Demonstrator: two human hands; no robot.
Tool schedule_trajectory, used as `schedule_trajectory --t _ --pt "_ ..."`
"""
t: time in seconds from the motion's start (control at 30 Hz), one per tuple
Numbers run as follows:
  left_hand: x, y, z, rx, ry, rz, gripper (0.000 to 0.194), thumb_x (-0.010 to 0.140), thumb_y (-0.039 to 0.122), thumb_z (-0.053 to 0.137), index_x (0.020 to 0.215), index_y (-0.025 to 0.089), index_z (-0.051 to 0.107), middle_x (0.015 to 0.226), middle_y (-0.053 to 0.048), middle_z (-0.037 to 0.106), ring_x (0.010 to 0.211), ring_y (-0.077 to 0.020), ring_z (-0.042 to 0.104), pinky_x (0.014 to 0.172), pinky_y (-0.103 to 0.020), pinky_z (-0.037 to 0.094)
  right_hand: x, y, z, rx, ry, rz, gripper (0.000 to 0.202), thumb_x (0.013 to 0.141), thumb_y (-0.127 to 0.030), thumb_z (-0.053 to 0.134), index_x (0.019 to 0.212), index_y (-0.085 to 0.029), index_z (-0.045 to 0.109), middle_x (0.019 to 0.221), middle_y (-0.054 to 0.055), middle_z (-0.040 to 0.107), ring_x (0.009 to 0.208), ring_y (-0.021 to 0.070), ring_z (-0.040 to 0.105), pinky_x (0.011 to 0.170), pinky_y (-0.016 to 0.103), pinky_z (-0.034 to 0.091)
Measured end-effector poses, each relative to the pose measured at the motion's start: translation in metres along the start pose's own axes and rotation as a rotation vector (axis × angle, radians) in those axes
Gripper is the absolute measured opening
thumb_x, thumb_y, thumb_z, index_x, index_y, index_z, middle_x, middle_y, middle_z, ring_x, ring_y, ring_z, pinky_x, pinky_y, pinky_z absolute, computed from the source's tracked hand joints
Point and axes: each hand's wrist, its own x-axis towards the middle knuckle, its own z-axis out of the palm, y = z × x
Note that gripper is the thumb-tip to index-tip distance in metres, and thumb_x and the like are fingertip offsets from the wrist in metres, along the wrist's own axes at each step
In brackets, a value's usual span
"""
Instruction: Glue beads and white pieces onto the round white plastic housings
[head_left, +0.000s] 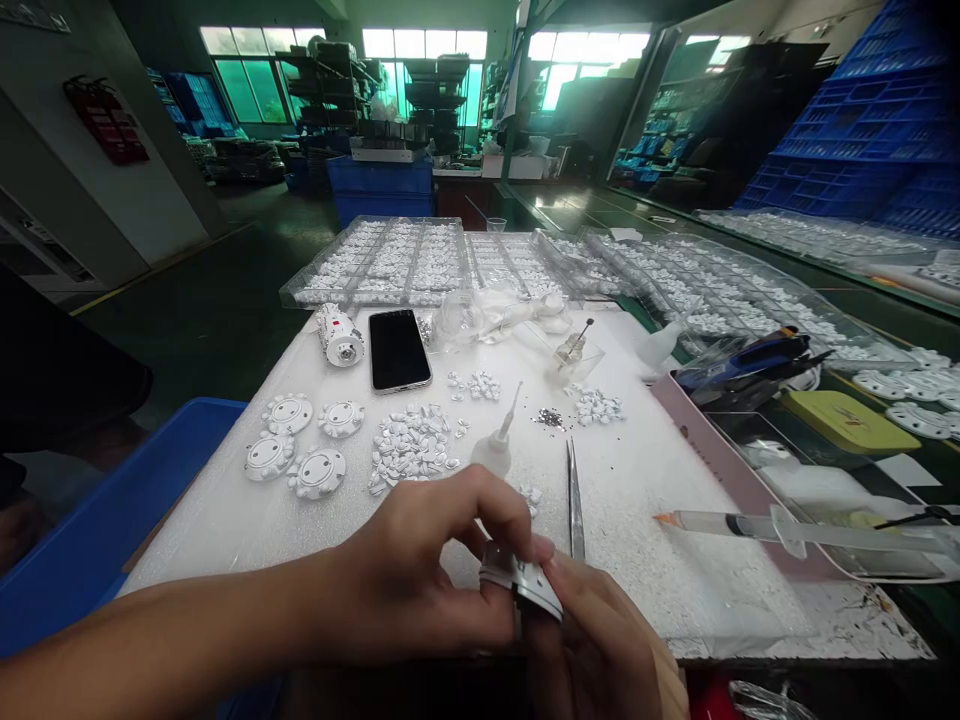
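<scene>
Both hands meet low in the centre, around a small white round plastic part [531,582] with a dark edge. My left hand [427,560] grips its left side between thumb and fingers. Fingers of my right hand [592,620] close on it from the right and below; part of it is hidden behind them. Just beyond the hands, a pair of metal tweezers [574,500] lies on the white foam sheet [645,480]. A squeeze bottle with a thin nozzle [495,448] stands behind my left hand. Small white pieces [412,445] are heaped to the left of it.
Several white discs [316,472] lie at left, near a phone [400,350]. Small dark bits [550,418] and a little glass jar [571,350] are farther back. A syringe [720,524] rests at right across a pink-edged tray [694,440]. Clear trays [390,260] of white parts line the back.
</scene>
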Motion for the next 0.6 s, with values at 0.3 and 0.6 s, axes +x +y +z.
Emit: schedule_trajectory --t 0.3,0.6 --pt "0.020 0.005 -0.030 -0.243 0.098 -0.693 0.037 0.063 0.000 0.071 0.088 0.021 0.054 0.083 0.004 0.063 0.088 -0.0135 0.063 0.061 -0.017 0.042 0.008 0.004 -0.004 -0.043 0.026 0.199 0.018 0.095 -0.023 0.056 0.111 -0.019 0.065 0.094 0.004 0.072 0.075 0.0128 0.069 0.071 0.024 0.056" --pt "0.021 -0.009 -0.042 -0.456 0.086 -0.903 0.037 0.061 -0.001 0.067 0.090 0.016 0.053 0.078 0.003 0.070 0.054 -0.0040 0.056 0.051 -0.014 0.042 0.058 0.025 0.013 -0.202 -0.420 0.274 0.029 0.093 -0.033 0.060 0.118 -0.018 0.058 0.120 0.012 0.059 0.110 0.0256 0.059 0.088 0.040 0.054"
